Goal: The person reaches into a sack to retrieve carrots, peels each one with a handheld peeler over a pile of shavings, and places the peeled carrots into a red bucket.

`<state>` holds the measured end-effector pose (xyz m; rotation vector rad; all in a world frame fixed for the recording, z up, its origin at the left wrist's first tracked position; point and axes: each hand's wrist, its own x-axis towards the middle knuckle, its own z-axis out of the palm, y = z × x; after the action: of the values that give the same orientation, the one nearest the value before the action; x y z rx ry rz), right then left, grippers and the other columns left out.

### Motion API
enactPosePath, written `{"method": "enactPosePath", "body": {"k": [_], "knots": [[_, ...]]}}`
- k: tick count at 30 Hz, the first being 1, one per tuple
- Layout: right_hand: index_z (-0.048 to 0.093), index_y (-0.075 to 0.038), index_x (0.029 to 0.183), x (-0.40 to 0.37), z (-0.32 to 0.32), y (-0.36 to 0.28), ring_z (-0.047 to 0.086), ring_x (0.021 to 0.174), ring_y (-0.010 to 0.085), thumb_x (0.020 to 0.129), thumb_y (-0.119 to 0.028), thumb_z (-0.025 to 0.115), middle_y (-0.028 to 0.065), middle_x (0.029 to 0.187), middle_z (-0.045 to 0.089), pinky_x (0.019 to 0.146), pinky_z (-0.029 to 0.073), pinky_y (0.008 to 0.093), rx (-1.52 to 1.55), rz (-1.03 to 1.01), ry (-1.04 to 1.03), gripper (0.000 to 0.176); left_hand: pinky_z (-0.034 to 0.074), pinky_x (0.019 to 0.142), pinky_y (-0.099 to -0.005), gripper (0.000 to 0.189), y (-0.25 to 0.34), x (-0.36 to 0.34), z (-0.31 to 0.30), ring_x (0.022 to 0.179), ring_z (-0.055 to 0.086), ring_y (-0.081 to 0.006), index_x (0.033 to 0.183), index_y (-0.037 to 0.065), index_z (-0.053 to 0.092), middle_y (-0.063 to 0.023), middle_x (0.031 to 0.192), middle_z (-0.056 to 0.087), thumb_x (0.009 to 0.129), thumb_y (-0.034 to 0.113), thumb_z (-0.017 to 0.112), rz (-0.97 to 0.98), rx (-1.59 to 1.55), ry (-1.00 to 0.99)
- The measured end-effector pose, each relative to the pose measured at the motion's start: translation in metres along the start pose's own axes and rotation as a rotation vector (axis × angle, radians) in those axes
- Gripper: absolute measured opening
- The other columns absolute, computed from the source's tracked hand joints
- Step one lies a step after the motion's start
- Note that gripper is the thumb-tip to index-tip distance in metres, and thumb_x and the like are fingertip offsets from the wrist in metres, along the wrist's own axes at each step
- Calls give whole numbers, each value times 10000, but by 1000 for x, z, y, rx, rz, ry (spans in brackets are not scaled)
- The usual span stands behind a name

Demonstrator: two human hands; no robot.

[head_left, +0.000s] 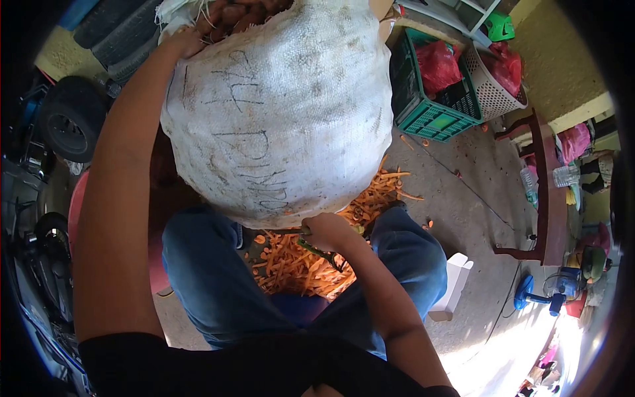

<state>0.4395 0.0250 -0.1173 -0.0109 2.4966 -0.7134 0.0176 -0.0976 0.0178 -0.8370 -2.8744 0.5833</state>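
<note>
A bulky white woven sack (291, 112) with handwritten black letters fills the upper middle of the view. My left hand (185, 42) is closed on the sack's rim at its open upper left end, where reddish-brown roots (231, 14) show. At the sack's lower edge my right hand (327, 231) is closed around a tool with a green part (317, 250); its exact shape is partly hidden by the hand. Below, between my knees, lies a heap of orange peelings (297, 268) on the floor.
A green crate (436, 120) and a white perforated basket (489, 86) hold red plastic bags at the upper right. A white box (453, 288) lies beside my right knee. Further right are a wooden frame (546, 192) and a blue fan (524, 292). Tyres (69, 119) stand left.
</note>
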Motion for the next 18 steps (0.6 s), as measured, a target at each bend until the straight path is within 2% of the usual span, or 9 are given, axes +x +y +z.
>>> {"method": "enactPosePath", "body": {"k": [2, 5, 7, 11, 13, 14, 16, 17, 18], "knots": [[569, -64, 881, 6, -3, -1, 561, 796, 297, 704, -247, 508, 138, 816, 588, 701, 443, 378, 2, -7, -21, 262, 334, 897, -436, 497, -10, 3, 10, 1134, 367, -302, 1230, 201, 331, -93, 1302, 272, 780, 384, 439, 4, 75, -52], [572, -66, 888, 15, -5, -4, 559, 815, 287, 714, -239, 497, 134, 840, 588, 709, 443, 374, -17, 3, -66, 257, 346, 896, -366, 448, -20, 5, 16, 1092, 419, -299, 1223, 220, 353, -82, 1341, 190, 813, 398, 380, 32, 47, -54], [574, -71, 891, 18, -9, -5, 557, 828, 280, 717, -233, 489, 128, 857, 587, 715, 443, 371, -19, -12, -58, 253, 380, 862, -377, 512, -27, 6, 13, 1082, 421, -308, 1229, 181, 340, -118, 1322, 222, 769, 370, 460, 125, -94, -38], [558, -78, 866, 27, 0, -1, 553, 777, 303, 740, -322, 509, 133, 793, 583, 680, 429, 386, -6, -29, -15, 279, 398, 832, -361, 509, -45, 13, 14, 1028, 463, -311, 1206, 157, 366, -168, 1236, 340, 749, 344, 490, 55, -198, -4], [553, -79, 871, 28, 1, -1, 553, 776, 301, 741, -318, 509, 133, 788, 582, 679, 428, 387, -6, -47, -8, 275, 406, 811, -369, 504, -38, 0, -1, 1003, 480, -307, 1180, 160, 390, -192, 1127, 437, 720, 314, 530, 180, 114, -54], [553, -79, 871, 29, 1, -2, 553, 776, 301, 741, -318, 509, 133, 788, 582, 679, 428, 387, -7, -48, -9, 275, 406, 811, -369, 504, -48, 8, 13, 1003, 480, -307, 1180, 160, 390, -192, 1127, 437, 720, 314, 530, 178, 114, -54], [555, -80, 865, 29, 1, -2, 555, 764, 301, 741, -311, 510, 136, 779, 581, 675, 429, 388, -20, -31, -38, 266, 418, 794, -353, 625, -65, 25, 42, 984, 485, -318, 1171, 39, 385, -201, 1076, 478, 626, 224, 630, 246, -233, 205], [555, -80, 865, 29, 1, -2, 555, 764, 301, 741, -311, 510, 136, 779, 581, 675, 429, 388, -20, -31, -38, 266, 418, 794, -353, 625, -67, 26, 45, 984, 485, -318, 1171, 39, 385, -201, 1076, 478, 626, 224, 630, 246, -233, 205], [558, -79, 869, 28, 0, -3, 557, 764, 302, 742, -309, 510, 138, 781, 582, 676, 431, 388, -25, -29, -39, 267, 425, 785, -355, 582, -57, 12, 31, 977, 487, -313, 1165, 80, 397, -176, 1101, 459, 643, 218, 615, 141, -214, 164]]}}
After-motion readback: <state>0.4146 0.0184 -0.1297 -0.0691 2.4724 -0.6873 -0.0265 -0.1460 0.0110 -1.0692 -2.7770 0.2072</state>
